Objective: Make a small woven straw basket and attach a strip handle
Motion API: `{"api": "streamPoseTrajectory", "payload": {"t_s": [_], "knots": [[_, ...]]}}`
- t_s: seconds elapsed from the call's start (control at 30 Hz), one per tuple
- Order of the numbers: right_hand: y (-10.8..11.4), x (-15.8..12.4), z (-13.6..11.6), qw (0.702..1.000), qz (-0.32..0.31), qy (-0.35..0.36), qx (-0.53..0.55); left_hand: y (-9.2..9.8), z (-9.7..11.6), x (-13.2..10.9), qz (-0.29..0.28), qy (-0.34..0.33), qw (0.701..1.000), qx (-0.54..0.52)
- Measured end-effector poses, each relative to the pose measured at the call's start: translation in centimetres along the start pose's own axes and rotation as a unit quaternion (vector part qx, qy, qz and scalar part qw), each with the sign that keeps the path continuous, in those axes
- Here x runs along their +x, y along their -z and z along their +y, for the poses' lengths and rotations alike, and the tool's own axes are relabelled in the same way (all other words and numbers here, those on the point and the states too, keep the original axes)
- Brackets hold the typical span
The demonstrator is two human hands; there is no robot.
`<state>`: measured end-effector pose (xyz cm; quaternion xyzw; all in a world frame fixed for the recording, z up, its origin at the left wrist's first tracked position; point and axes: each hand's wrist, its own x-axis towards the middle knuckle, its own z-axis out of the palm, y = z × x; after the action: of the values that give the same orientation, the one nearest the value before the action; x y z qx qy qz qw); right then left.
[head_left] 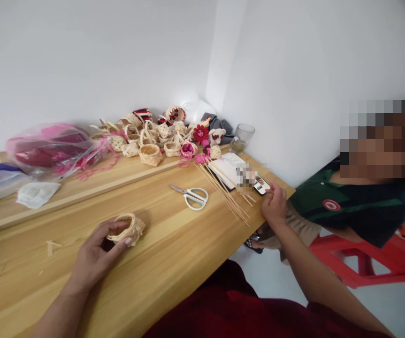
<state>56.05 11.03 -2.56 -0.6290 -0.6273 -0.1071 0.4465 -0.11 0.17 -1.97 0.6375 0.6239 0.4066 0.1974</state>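
My left hand point(98, 251) is closed round a small woven basket point(137, 230) made of pale strips, fingers inside its rim and thumb along the outside. The basket rests on or just above the wooden table point(167, 239). Over at the table's right end, my right hand point(274, 204) grips the lower edge of a smartphone point(261, 185) with a lit screen. Part of the phone picture is blurred out. Thin pale strips point(228, 199) lie left of that hand, beside an open notebook point(228, 169). White-handled scissors point(195, 198) lie between my two hands.
Many small woven baskets point(150, 155) and crocheted pieces point(201, 134) crowd the back of the table. A glass mug point(241, 139) stands by the wall. Plastic bags with pink material point(54, 145) lie back left. Another person point(357, 202) sits at right near a red stool point(374, 258).
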Motion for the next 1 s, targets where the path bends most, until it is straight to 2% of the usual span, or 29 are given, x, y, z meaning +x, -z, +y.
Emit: {"api": "streamPoseTrajectory", "payload": {"t_s": [0.5,0.83,1.0], "knots": [[-0.29,0.03,0.44,0.999,-0.020,0.025,-0.021,0.00,-0.31,0.03,0.004,-0.016,1.000,0.001],[-0.17,-0.19,0.61,0.999,0.014,0.035,-0.025,0.03,0.08,0.11,0.008,-0.024,1.000,0.005],[-0.43,-0.22,0.85,0.999,0.023,0.042,-0.022,-0.06,-0.41,0.08,0.006,-0.028,1.000,0.011]]}}
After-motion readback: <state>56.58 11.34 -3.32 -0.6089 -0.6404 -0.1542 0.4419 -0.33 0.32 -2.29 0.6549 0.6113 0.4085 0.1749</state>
